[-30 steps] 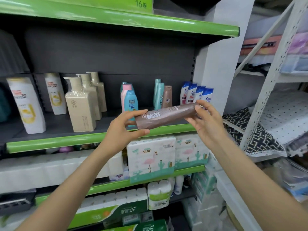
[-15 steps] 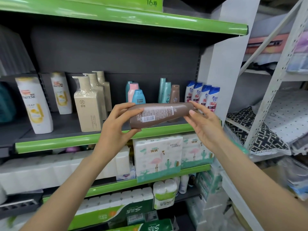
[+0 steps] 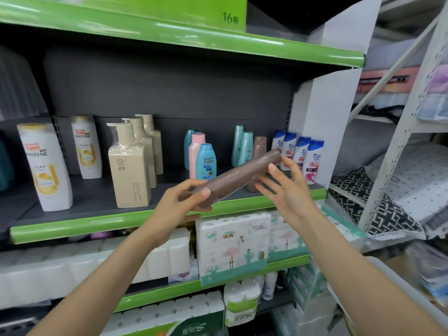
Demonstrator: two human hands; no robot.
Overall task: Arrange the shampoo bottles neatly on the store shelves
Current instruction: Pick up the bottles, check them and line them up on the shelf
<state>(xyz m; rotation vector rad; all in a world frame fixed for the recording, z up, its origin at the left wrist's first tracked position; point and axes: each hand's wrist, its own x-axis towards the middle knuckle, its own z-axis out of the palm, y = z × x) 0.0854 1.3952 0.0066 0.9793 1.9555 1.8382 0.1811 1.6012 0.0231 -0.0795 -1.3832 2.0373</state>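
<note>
Tilted cap-end higher than before, the brown bottle (image 3: 238, 177) is gripped by left hand (image 3: 180, 206) fingers; right hand (image 3: 288, 190) fingers, spread, steady it. Rigid, light, slick plastic is judged; mid-body holds suit.

Bright, even, cool light from above and in front. White streaks of glare along the upper green shelf lip (image 3: 242, 48) and softer sheen on the middle green shelf lip (image 3: 97, 223). Deep shade under the top shelf, darkening the grey back panel (image 3: 169, 93). Faint shadows behind the bottles, none hard. Glints on the wrapped beige pump bottle (image 3: 128, 170). Sharpest at centre; slight motion softness on the brown bottle (image 3: 238, 177) and both hands. Heavy smear and loss of detail toward the left edge, the bottom corners and the lower right. Wide-angle bending: shelf lines bowed, the white rack upright (image 3: 397, 141) leaning steeply.
</note>
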